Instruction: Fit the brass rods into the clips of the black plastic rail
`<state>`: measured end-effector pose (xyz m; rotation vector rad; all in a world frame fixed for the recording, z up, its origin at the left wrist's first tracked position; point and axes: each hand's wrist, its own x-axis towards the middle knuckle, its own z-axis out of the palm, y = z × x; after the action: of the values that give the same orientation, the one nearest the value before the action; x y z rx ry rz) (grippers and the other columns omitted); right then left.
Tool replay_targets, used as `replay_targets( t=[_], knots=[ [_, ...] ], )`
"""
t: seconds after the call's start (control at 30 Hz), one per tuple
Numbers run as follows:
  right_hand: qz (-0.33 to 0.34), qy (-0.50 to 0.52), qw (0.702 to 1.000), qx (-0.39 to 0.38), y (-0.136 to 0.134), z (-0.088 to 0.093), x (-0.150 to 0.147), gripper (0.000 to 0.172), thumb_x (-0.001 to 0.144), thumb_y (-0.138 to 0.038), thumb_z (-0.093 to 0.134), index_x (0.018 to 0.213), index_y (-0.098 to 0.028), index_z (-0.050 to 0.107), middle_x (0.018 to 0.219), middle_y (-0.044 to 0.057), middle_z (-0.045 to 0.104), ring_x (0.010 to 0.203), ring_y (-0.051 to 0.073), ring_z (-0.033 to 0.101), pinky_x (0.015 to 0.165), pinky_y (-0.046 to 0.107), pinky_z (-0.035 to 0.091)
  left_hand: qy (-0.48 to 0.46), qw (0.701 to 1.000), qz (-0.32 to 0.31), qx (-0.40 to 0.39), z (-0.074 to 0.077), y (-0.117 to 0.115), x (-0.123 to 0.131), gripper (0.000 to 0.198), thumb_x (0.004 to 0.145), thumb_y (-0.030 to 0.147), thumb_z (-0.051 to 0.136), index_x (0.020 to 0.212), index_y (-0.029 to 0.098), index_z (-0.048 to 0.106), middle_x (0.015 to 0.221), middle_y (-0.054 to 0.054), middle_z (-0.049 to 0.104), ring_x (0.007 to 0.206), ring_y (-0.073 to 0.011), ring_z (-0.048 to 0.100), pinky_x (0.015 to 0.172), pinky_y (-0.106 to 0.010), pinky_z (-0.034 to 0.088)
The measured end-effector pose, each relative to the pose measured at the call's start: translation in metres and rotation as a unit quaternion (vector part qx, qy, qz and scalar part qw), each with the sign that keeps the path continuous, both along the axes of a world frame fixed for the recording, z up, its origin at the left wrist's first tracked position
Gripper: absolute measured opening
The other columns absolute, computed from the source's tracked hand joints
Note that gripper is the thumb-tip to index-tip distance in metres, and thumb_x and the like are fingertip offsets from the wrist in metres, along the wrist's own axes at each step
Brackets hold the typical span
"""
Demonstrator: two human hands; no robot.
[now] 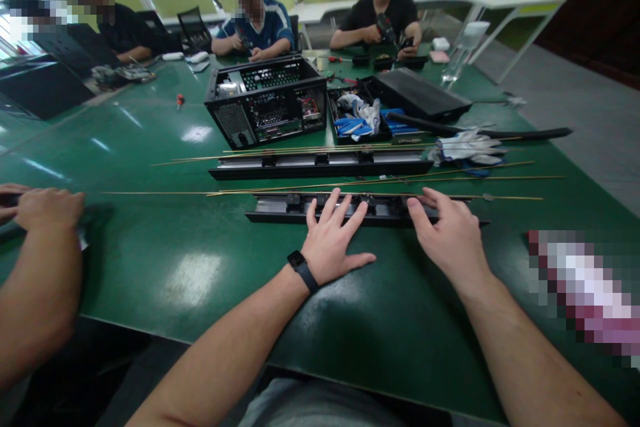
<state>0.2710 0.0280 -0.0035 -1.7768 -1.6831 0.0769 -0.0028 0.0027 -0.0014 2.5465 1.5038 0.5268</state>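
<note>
A long black channel-shaped rail point(277, 217) with dark blocks inside it lies across the table before me. My left hand point(333, 240), a dark band on its wrist, rests with spread fingers over the rail's middle, fingertips at its blocks. At the rail's right part is my right hand point(450, 233), thumb and fingers apart; its fingertips touch or hover just over the rail, I cannot tell which. Thin brass-coloured rods point(280, 189) lie along the rail's far side. Behind them is a second similar rail point(320, 167), with more rods beside it.
Beyond the rails stand an open black computer case point(270, 107), a box with gloves point(360, 117) and a black panel point(420, 93). White gloves point(470, 147) lie at right near a black tube point(530, 133). Another person's hands point(45, 207) are at left. Several people sit across the table point(130, 260).
</note>
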Motion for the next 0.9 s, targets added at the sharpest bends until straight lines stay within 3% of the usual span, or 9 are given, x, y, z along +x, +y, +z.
replay_targets(
  t=[0.9],
  knots=[
    [-0.012,0.006,1.000,-0.002,-0.0024,0.0011,-0.0003,0.064,0.114,-0.071,0.054,0.141,-0.020,0.084,0.133,0.024,0.089,0.132,0.048,0.078,0.118,0.069,0.054,0.004,1.000,0.003,-0.007,-0.0007,-0.0032,0.0014,0.112,0.094,0.067,0.104,0.188,0.030,0.056,0.195,-0.023,0.050,0.189,-0.0524,0.031,0.147,-0.087,0.025]
  ],
)
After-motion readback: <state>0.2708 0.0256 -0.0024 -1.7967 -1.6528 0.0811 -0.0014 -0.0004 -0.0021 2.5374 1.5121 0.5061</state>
